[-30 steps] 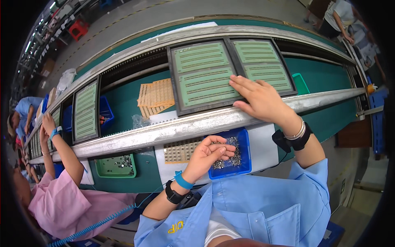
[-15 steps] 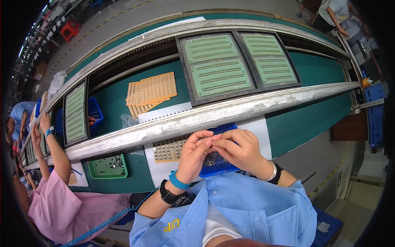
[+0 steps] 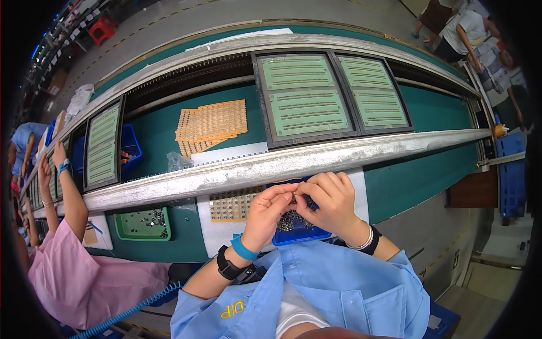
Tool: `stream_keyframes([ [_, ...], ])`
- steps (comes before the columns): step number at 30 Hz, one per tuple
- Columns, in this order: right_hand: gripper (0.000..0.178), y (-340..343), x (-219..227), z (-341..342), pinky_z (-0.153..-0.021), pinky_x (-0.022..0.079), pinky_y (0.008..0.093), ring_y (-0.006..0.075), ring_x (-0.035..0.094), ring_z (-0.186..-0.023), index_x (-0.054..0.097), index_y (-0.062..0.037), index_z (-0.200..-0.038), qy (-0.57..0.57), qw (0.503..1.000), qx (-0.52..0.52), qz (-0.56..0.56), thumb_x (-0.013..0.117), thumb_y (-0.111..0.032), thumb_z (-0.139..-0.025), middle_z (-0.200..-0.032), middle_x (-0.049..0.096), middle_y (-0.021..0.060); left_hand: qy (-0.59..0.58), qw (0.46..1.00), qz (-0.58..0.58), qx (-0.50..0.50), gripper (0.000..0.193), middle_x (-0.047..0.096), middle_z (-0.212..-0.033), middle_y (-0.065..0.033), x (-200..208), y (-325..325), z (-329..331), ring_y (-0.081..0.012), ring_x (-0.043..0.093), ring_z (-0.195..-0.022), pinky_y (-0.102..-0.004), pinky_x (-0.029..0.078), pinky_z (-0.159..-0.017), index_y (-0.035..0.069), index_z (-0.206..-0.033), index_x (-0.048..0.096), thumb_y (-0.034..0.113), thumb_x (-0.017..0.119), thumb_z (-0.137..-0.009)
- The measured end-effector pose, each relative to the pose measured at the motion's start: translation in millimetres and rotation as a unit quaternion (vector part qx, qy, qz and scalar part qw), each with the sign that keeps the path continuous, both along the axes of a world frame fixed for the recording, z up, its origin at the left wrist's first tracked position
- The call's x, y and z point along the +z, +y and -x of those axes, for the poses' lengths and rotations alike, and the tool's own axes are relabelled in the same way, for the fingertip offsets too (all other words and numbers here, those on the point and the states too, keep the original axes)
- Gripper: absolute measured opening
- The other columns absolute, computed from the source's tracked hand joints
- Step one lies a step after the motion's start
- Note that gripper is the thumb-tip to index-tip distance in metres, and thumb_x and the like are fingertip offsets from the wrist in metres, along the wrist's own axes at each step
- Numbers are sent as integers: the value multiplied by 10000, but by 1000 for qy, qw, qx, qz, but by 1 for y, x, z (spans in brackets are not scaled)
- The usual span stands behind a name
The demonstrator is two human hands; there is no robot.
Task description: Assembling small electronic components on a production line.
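A green tabletop spans the scene, with a thick silver rail running across above it. Beyond the rail's near side, a black frame carries green boards with long slotted rows. Nearer the person, a white sheet bears a tan gridded panel and, to its right, a blue tray partly hidden by the hands. Over the tray, the left hand and right hand meet, thumbs and forefingers pinched together on a tiny piece; its shape is too small to read, as is which hand bears more of it. Loose metal bits fill the tray below. The likeliest trouble is a slip: so small a grip, shared by two hands, could let the piece drop among lookalikes, while squeezing unevenly might bend it.
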State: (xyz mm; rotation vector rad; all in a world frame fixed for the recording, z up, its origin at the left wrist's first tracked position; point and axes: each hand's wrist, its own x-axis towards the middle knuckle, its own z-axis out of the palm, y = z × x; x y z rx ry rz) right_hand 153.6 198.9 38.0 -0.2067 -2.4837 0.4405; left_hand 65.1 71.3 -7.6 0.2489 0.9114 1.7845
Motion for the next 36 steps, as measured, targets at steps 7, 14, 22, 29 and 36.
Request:
stream_keyframes([
  [7,120,26,24,18,-594,338,305,166,514,-650,542,-130,-686,-84,995,10,-50,638,-107,-619,-649,485,3,10,999,-18,-27,312,515,-1196,-155,1,-1,1,-209,508,-1106,-308,417,-921,-4,-1193,450,21,453,-881],
  [14,107,58,39,53,-590,364,293,170,548,-645,547,-109,-700,-226,966,127,4,628,-97,-632,-672,538,25,25,999,-16,-43,349,473,-1247,-165,2,3,5,-226,458,-1171,-303,389,-950,-7,-1216,418,-14,444,-868],
  [22,119,55,48,15,-552,390,255,157,542,-641,605,-127,-758,-168,964,129,161,670,-103,-661,-696,542,10,-31,998,-47,-40,346,448,-1269,-174,3,-2,8,-247,445,-1186,-317,382,-964,-5,-1198,421,-55,403,-856],
  [29,218,11,9,-19,-526,343,265,130,496,-607,640,-171,-822,-105,988,113,21,734,-217,-630,-768,546,-33,-90,994,-49,-23,372,415,-1293,-191,9,-1,-1,-274,421,-1207,-330,380,-972,5,-1201,390,-84,384,-840],
  [36,206,8,-10,-18,-531,320,258,119,490,-621,644,-159,-831,-59,988,119,-77,660,-193,-628,-798,560,-45,-68,997,-32,-21,383,400,-1305,-191,12,-4,1,-276,400,-1225,-324,371,-977,12,-1202,378,-85,393,-832],
])
